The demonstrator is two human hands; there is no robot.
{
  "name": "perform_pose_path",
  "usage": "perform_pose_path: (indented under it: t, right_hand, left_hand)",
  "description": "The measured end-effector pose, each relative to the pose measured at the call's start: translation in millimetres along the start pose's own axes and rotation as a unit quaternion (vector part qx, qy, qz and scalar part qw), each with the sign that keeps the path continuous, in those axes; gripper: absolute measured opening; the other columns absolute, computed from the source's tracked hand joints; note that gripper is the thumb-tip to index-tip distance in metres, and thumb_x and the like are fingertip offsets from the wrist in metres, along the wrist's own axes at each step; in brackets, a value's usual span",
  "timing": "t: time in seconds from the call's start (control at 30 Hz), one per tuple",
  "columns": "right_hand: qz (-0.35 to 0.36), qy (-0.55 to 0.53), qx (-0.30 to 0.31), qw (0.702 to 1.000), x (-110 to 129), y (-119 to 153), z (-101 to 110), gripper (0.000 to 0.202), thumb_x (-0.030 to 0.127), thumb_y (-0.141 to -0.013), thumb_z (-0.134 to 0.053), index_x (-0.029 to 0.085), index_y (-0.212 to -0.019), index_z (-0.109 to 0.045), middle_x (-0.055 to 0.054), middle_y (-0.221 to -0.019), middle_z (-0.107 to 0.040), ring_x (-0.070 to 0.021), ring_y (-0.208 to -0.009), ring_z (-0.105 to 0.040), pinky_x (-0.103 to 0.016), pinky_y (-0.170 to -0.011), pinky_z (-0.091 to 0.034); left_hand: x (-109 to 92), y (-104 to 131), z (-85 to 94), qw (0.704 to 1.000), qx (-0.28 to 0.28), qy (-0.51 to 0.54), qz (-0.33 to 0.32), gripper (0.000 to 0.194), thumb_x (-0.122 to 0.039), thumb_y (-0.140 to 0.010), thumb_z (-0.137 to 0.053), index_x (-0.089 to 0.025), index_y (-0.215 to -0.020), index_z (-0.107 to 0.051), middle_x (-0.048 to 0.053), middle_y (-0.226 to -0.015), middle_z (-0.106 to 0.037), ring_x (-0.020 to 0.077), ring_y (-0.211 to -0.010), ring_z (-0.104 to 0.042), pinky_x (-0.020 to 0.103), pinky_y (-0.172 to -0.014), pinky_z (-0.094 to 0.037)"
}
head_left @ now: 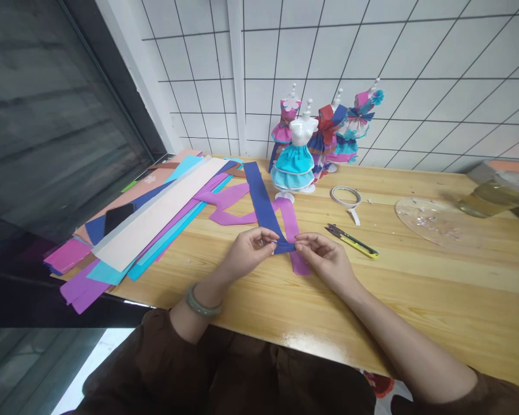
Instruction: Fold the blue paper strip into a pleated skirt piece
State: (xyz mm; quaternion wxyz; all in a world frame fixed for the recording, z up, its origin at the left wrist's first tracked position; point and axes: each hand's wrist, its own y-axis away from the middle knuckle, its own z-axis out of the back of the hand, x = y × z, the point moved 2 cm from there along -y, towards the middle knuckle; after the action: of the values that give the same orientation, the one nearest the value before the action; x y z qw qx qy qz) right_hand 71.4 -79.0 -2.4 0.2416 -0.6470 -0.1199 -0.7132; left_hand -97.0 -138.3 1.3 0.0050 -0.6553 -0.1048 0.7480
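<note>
A long dark blue strip (260, 199) lies on the wooden table, its near end gathered in small folds between both hands. My left hand (249, 252) pinches the left side of that end between thumb and fingers. On the right side, my right hand (325, 257) pinches the same end. Beneath the blue strip, a purple strip (288, 218) runs toward the table's front edge. Left of the blue strip is a cut purple piece (231, 206). Beyond the hands stands a small white mannequin (303, 131) in a turquoise tiered skirt (293, 167).
Coloured sheets (155, 213) with a dark phone (118, 218) cover the left. Dressed mannequins (326, 135) stand behind. To the right lie a tape roll (346, 196), black snips (338, 231), a yellow cutter (363, 248), a clear plate (432, 222) and a glass cup (488, 197).
</note>
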Motion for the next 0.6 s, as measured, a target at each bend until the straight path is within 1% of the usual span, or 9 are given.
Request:
perform_pose_path:
  t: [0.13, 0.27, 0.37, 0.47, 0.53, 0.6]
  right_hand:
    - [-0.022, -0.022, -0.008, 0.999, -1.3, -1.2, 1.5, 0.029, 0.038, -0.069, -0.064, 0.018, -0.09, -0.061, -0.005, -0.077, -0.065, -0.0119, -0.062, -0.056, -0.023, -0.052, -0.043]
    - [-0.019, -0.018, -0.013, 1.0, -3.8, -1.1, 3.2, 0.022, 0.035, -0.07, -0.063, 0.017, -0.083, -0.063, -0.001, -0.066, -0.061, -0.0087, -0.053, -0.049, -0.021, -0.047, -0.039]
    - [-0.025, 0.001, -0.002, 1.0, -4.0, -0.1, 3.6, 0.022, 0.036, -0.073, -0.06, 0.016, -0.081, -0.064, 0.001, -0.06, -0.057, -0.0076, -0.048, -0.044, -0.021, -0.045, -0.035]
    - [-0.021, 0.02, 0.014, 0.999, -2.6, 0.4, 2.9, 0.026, 0.037, -0.074, -0.058, 0.016, -0.086, -0.065, -0.002, -0.067, -0.059, -0.0098, -0.053, -0.048, -0.023, -0.049, -0.039]
    - [-0.01, 0.02, 0.018, 1.0, -2.0, 0.2, 1.9, 0.026, 0.037, -0.073, -0.059, 0.016, -0.089, -0.064, -0.003, -0.071, -0.061, -0.0113, -0.059, -0.051, -0.024, -0.052, -0.041]
    - [0.002, 0.016, 0.019, 1.0, -2.4, 0.0, 0.7, 0.027, 0.036, -0.072, -0.061, 0.017, -0.09, -0.064, -0.002, -0.069, -0.059, -0.0113, -0.058, -0.05, -0.024, -0.053, -0.041]
  left_hand:
    - [3.6, -2.1, 1.1, 0.998, 0.018, 0.063, 0.024, 0.02, -0.023, -0.07, -0.06, -0.013, -0.088, -0.059, 0.004, -0.082, -0.062, 0.0116, -0.074, -0.057, 0.025, -0.069, -0.045]
    - [2.7, -2.6, 1.5, 0.998, 0.029, 0.052, 0.031, 0.015, -0.024, -0.071, -0.059, -0.012, -0.08, -0.062, 0.004, -0.077, -0.063, 0.0122, -0.073, -0.057, 0.025, -0.07, -0.045]
    - [2.1, -2.4, 1.8, 0.998, 0.027, 0.04, 0.035, 0.016, -0.024, -0.072, -0.058, -0.012, -0.081, -0.064, 0.006, -0.08, -0.064, 0.0134, -0.075, -0.057, 0.026, -0.072, -0.044]
    - [2.3, -1.6, 2.5, 0.999, 0.019, 0.035, 0.032, 0.019, -0.025, -0.072, -0.058, -0.012, -0.085, -0.064, 0.006, -0.084, -0.065, 0.0142, -0.078, -0.058, 0.027, -0.073, -0.044]
    - [2.8, -0.7, 2.6, 0.999, 0.017, 0.021, 0.032, 0.022, -0.028, -0.071, -0.06, -0.013, -0.087, -0.063, 0.007, -0.084, -0.065, 0.0145, -0.076, -0.058, 0.027, -0.071, -0.045]
    - [3.4, -0.1, 2.4, 0.999, 0.013, -0.001, 0.032, 0.026, -0.03, -0.069, -0.062, -0.013, -0.088, -0.063, 0.007, -0.083, -0.065, 0.0145, -0.073, -0.058, 0.027, -0.068, -0.045]
